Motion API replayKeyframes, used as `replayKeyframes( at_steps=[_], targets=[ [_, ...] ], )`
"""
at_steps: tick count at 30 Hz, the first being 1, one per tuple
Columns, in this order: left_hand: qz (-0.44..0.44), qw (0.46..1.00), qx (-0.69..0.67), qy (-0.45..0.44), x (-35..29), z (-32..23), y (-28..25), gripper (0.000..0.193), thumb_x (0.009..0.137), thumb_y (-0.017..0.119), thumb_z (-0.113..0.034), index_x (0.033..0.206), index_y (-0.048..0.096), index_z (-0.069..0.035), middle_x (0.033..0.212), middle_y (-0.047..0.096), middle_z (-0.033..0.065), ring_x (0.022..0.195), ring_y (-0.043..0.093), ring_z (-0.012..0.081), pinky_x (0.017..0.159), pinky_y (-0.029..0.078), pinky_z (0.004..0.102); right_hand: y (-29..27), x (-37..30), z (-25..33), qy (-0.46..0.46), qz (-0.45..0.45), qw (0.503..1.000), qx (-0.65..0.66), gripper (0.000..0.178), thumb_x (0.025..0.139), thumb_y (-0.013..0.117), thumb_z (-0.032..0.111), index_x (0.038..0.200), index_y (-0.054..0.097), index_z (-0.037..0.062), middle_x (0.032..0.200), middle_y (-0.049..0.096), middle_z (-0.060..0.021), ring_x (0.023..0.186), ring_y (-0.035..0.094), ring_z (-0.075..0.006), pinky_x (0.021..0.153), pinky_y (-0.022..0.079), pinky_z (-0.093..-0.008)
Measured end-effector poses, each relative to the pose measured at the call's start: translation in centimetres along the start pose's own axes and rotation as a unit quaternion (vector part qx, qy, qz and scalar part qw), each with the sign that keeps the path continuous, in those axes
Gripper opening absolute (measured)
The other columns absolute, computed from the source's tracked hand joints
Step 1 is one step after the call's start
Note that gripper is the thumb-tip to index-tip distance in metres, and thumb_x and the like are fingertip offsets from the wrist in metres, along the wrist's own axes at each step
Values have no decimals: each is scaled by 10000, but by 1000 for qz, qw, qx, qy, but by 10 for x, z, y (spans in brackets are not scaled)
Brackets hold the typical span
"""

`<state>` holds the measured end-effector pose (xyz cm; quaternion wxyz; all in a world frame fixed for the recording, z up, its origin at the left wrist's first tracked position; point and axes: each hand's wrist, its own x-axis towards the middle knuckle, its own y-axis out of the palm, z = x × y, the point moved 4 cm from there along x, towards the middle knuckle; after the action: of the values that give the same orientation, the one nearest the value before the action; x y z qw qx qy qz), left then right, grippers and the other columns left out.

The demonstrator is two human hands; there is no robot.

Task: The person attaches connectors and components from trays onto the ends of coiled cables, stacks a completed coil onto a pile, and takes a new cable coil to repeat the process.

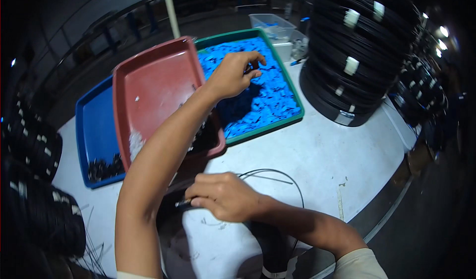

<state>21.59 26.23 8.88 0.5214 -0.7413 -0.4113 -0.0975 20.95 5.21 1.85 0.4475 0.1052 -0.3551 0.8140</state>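
Observation:
My left hand (238, 73) hovers above a green tray (292, 98) full of small bright blue pieces (270, 88). Its thumb and forefinger are apart, and nothing shows between them. Closer to me, over the white table, my right hand (223, 195) is closed round a thin black cable (292, 180). A short dark end with a shiny tip (183, 204) sticks out on its left side. The cable curves out behind the hand and loops down to the right. My fingers partly hide what they grip.
A red tray (158, 76), holding white and black bits, overlaps a blue tray (96, 125) with black pieces. Tall stacks of coiled black cable (357, 46) stand at the right, more coils (44, 214) at the left. Behind the green tray sits a clear bin (272, 26).

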Motion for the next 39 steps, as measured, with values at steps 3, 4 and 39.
replayKeyframes(
  at_steps=[3,4,39],
  targets=[
    [-10,996,-50,-70,-34,-12,-31,201,910,721,-93,1096,689,-24,862,701,77,778,649,149,728,518,328,-3,2,12,3,-38,999,-25,101,860,705,61,954,703,26,862,670,-139,763,660,-331,709,533,-407],
    [-10,994,-70,-86,-52,-19,-39,193,919,721,-107,1081,682,-10,900,703,54,846,651,116,780,526,317,-5,3,8,-11,-52,998,-32,107,847,709,49,951,707,27,849,671,-140,749,662,-330,700,534,-404],
    [-148,968,-174,-107,-276,-101,-94,133,786,831,-9,894,759,20,788,753,86,673,708,115,592,538,233,-1,8,25,-61,-17,992,-111,263,776,712,-44,1026,694,38,781,600,-105,668,600,-269,605,474,-367]
  ],
)
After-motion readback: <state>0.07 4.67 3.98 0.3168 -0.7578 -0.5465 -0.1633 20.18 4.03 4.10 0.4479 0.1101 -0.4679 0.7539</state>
